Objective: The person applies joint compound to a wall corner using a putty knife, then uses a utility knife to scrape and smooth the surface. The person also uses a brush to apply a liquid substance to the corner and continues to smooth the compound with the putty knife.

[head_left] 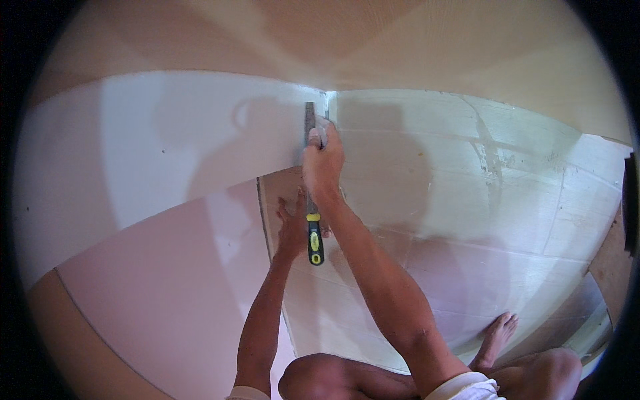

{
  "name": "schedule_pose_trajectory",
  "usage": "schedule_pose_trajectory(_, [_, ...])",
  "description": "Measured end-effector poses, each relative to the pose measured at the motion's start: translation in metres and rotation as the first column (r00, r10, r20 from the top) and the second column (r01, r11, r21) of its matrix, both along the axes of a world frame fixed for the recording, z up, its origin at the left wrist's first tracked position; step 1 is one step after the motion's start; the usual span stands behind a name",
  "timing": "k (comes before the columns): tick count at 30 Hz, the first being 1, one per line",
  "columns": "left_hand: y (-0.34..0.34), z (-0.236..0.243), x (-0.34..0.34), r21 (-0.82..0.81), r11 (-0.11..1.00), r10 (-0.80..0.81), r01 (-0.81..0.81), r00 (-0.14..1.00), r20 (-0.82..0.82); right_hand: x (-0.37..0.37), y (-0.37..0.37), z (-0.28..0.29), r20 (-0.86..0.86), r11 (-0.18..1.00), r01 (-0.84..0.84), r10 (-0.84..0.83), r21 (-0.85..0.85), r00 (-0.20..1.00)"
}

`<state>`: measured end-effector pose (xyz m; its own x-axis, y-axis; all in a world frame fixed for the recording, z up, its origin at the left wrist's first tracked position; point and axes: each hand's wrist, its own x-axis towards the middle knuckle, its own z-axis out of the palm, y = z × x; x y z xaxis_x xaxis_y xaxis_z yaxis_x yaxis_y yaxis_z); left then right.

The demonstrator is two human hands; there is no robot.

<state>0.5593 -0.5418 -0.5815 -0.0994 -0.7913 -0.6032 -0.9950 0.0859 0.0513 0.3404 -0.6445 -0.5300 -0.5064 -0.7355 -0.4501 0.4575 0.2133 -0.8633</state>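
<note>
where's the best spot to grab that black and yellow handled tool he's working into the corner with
Probably the black and yellow handle, taken from the side nearest the person. It hangs free below the right hand, which grips higher up by the metal blade that points up into the wall corner. The left hand rests on the wall beside the handle.

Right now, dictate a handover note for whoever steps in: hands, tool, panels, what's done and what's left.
Right hand: gripping the file mid-shaft, its metal end up at the corner where the white panel meets the right panel; yellow-and-black handle points down toward the person.
Left hand: flat against the bare patch under the white panel's lower edge, beside the handle.
Done: white panel and pink panel sit in place on the left.
Left: the bare strip at the corner remains uncovered; how far the edge is worked cannot be told.
</note>
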Motion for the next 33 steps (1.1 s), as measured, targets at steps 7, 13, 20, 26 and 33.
schedule_pose_trajectory(7, [-0.007,0.031,-0.037,-0.047,0.995,0.082,-0.086,0.994,-0.067,0.001,-0.018,-0.033,-0.108,0.989,0.064,-0.049,0.136,0.993])
schedule_pose_trajectory(13, [-0.009,0.033,-0.047,-0.022,0.989,0.145,-0.146,0.989,-0.037,0.007,-0.025,-0.041,-0.366,0.993,0.022,0.022,0.114,0.93])
schedule_pose_trajectory(20, [-0.006,0.031,-0.039,-0.042,0.992,0.119,-0.119,0.993,-0.003,0.0,-0.028,-0.036,-0.321,0.999,0.015,0.002,0.049,0.947])
schedule_pose_trajectory(26, [-0.009,0.033,-0.046,-0.012,0.986,0.168,-0.168,0.986,0.0,-0.009,-0.032,-0.037,-0.252,0.998,-0.009,0.024,0.06,0.967])
schedule_pose_trajectory(33, [-0.009,0.027,-0.034,-0.042,0.997,0.051,-0.057,0.989,-0.137,-0.001,-0.037,-0.03,-0.242,0.994,0.005,0.021,0.106,0.97])
